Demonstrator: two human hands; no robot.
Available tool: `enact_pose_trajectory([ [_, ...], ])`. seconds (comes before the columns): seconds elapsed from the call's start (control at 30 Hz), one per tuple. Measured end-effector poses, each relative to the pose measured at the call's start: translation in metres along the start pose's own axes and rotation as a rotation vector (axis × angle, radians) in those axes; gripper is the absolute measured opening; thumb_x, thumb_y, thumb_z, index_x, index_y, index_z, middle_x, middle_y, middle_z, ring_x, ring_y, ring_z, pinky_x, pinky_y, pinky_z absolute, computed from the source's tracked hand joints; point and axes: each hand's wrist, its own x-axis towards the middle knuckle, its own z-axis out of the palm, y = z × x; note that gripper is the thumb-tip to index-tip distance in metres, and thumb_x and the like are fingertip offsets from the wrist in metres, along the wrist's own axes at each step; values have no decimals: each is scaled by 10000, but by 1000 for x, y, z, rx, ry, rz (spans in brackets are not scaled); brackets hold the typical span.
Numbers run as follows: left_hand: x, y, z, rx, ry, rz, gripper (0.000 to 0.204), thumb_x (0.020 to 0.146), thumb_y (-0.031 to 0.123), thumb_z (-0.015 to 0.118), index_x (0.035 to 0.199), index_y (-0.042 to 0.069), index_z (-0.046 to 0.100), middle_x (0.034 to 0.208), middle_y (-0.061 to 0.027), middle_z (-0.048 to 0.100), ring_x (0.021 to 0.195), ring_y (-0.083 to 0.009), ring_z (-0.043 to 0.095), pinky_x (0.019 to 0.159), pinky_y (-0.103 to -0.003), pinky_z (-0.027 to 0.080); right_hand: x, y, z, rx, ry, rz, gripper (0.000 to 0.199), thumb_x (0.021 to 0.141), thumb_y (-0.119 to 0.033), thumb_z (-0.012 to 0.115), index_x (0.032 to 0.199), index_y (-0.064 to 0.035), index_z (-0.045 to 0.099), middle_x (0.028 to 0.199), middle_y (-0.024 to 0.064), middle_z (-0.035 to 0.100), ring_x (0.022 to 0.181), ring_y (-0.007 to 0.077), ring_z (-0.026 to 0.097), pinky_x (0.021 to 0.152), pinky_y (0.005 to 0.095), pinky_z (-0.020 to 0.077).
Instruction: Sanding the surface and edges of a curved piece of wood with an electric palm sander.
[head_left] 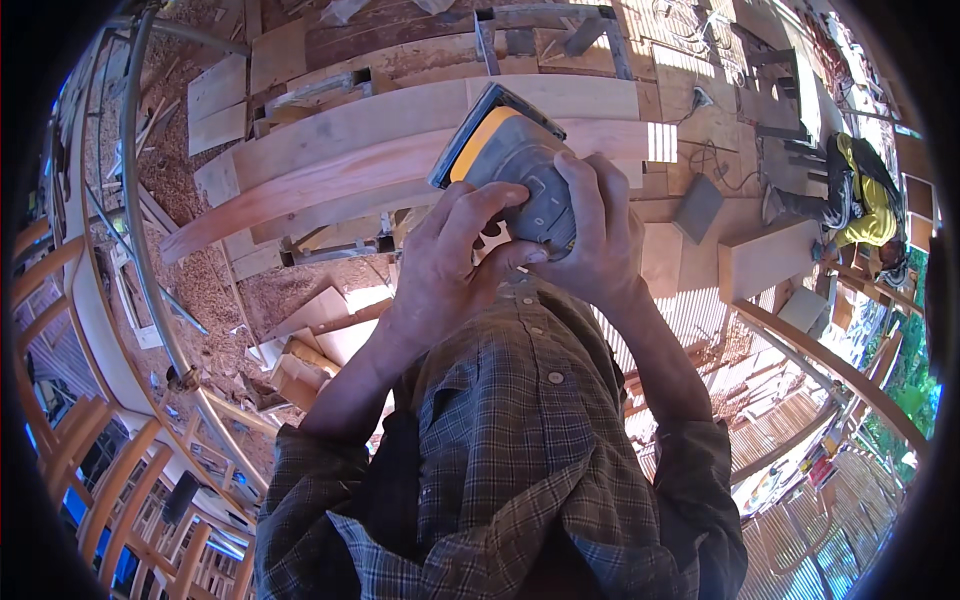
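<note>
A dark grey power sander (530, 170) with a yellow band and a flat black base is held up in front of my chest, over the near edge of the planks. It is tilted, its base toward the upper left. My right hand (608, 235) wraps the body from the right, fingers along its far side. From the left, my left hand (440, 245) grips the near end, with its index finger laid on top of the casing beside the switch markings. Both thumbs lie low on the near end. Beyond the sander stretches a long reddish board (325, 180), curved in this view.
Pale planks (390, 115) lie alongside the board. A grey flat block (699, 208) and a large wooden box-like piece (765, 262) are at right, near a person in yellow (868, 205). A metal pole (130, 150) and curved wooden parts (95, 480) stand left. Sawdust and offcuts cover the floor.
</note>
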Motion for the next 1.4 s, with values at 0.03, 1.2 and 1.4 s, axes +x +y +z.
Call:
enact_pose_trajectory([
  [0.03, 0, -1, 0, -1, 0, -1, 482, 720, 187, 766, 1122, 60, 533, 907, -90, 575, 756, -199, 627, 600, -293, 528, 0, 0, 1, 0, -1, 0, 739, 580, -270, 799, 1204, -30, 484, 1009, 166, 503, 817, 277, 605, 588, 334, 549],
  [1.2, -19, -13, 3, -69, 16, -62, 451, 713, 87, 775, 1119, 38, 583, 871, -99, 588, 749, -181, 625, 640, -286, 523, -17, -10, 7, 26, -126, 105, 815, 524, -247, 804, 1239, -53, 463, 1045, 139, 496, 826, 267, 612, 599, 336, 544],
  [1.4, -19, -5, -2, 9, 29, -94, 447, 711, 97, 775, 1108, 25, 583, 894, -91, 602, 766, -178, 640, 689, -277, 540, -10, -13, 4, 2, -151, 75, 818, 533, -261, 795, 1248, -49, 460, 1035, 143, 495, 824, 268, 608, 600, 335, 544],
])
